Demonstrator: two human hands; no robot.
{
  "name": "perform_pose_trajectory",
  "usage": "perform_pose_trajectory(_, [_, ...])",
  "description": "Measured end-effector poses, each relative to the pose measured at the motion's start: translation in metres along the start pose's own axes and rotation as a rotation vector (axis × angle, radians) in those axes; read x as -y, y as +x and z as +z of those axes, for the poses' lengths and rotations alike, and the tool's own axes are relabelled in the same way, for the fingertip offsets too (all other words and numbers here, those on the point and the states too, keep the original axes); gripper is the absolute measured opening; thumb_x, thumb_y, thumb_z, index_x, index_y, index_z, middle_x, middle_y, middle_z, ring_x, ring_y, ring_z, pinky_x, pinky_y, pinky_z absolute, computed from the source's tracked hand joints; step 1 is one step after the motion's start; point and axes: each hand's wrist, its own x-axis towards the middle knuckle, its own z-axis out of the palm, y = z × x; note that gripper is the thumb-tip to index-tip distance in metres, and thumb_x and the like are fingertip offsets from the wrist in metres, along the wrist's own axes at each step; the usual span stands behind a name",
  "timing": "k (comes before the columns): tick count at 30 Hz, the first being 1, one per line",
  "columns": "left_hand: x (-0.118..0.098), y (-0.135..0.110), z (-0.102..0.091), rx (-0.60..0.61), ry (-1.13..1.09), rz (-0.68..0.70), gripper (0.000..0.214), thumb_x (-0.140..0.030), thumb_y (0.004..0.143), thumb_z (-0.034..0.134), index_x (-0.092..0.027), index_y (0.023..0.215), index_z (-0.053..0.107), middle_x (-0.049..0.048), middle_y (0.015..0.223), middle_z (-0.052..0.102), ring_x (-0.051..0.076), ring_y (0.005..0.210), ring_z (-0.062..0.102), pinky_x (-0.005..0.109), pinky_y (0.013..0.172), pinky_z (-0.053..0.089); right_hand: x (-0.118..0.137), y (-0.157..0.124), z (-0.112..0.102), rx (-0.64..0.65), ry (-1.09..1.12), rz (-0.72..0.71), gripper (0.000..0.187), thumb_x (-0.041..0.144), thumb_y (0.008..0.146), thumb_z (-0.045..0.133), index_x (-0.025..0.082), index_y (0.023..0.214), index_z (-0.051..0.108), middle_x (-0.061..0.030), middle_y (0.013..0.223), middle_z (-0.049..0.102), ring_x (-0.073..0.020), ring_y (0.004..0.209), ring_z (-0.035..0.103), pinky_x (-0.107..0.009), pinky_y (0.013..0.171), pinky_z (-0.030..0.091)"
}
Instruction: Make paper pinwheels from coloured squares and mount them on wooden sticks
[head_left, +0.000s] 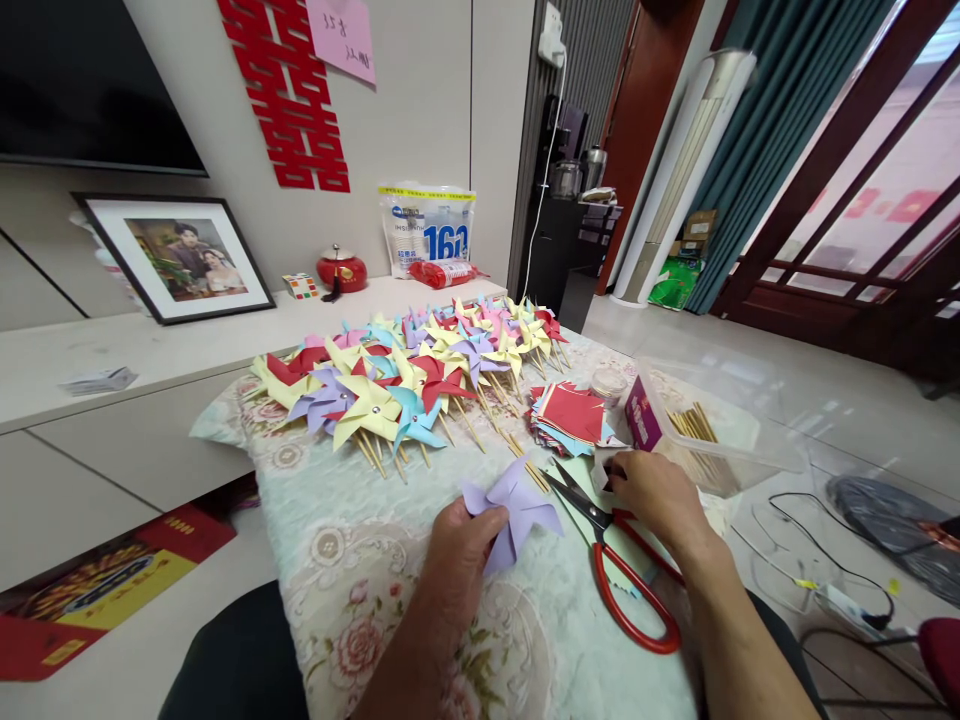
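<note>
My left hand [463,545] pinches a lilac paper pinwheel [514,510] between thumb and fingers, above the tablecloth; no stick shows on it. My right hand [660,495] is bent with its fingers drawn together at a small white box [602,468]; the fingertips are partly hidden there, and what they grip I cannot make out. Red-handled scissors [600,540] lie partly spread between my hands, on pale green paper [577,480]. A few thin wooden sticks [531,465] rest just beyond the lilac pinwheel. Squares of coloured paper [571,412] are stacked behind the white box.
Finished pinwheels on sticks [375,408] crowd the table's far left. At right stands a clear plastic tub [750,450] with sticks [696,425] in it. A small round clear container [607,384] sits behind the paper stack. Cables and a power strip [847,605] lie on the floor.
</note>
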Motion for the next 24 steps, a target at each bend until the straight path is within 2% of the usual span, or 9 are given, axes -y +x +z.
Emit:
perform_pose_trajectory(7, [-0.001, -0.001, 0.001, -0.014, 0.011, 0.018, 0.017, -0.024, 0.059, 0.076, -0.017, 0.072, 0.068, -0.0007, 0.064, 0.069, 0.016, 0.061, 0.060, 0.025, 0.061, 0.047, 0.001, -0.004, 0.001, -0.007, 0.022, -0.025, 0.025, 0.015, 0.085, 0.050, 0.020, 0.082, 0.075, -0.0143, 0.089, 0.077, -0.0271, 0.078, 0.071, -0.030, 0.053, 0.026])
perform_pose_trajectory(13, [0.000, 0.000, 0.000, -0.011, 0.001, 0.005, 0.019, -0.025, 0.059, 0.077, -0.017, 0.075, 0.070, 0.0006, 0.065, 0.070, 0.019, 0.066, 0.064, 0.027, 0.065, 0.049, -0.001, 0.002, 0.005, -0.010, 0.059, -0.076, 0.022, 0.010, 0.079, 0.053, 0.021, 0.074, 0.071, -0.0109, 0.081, 0.076, -0.0233, 0.071, 0.068, -0.029, 0.054, 0.025])
perform_pose_trajectory(20, [0.001, 0.001, -0.002, 0.004, -0.002, 0.019, 0.016, -0.024, 0.061, 0.075, -0.016, 0.074, 0.070, 0.0007, 0.062, 0.069, 0.019, 0.062, 0.063, 0.027, 0.063, 0.048, -0.011, 0.001, 0.011, -0.040, 0.147, -0.099, 0.024, 0.017, 0.087, 0.046, 0.020, 0.077, 0.067, -0.0082, 0.079, 0.074, -0.0188, 0.067, 0.063, -0.027, 0.055, 0.029])
perform_pose_trajectory(24, [0.002, 0.001, -0.002, 0.007, 0.008, 0.042, 0.016, -0.026, 0.062, 0.074, -0.017, 0.074, 0.070, 0.0002, 0.061, 0.067, 0.018, 0.060, 0.061, 0.027, 0.062, 0.047, -0.024, 0.000, 0.017, -0.091, 0.348, -0.167, 0.025, 0.028, 0.089, 0.045, 0.022, 0.071, 0.062, -0.0044, 0.075, 0.071, -0.0185, 0.066, 0.061, -0.026, 0.059, 0.037])
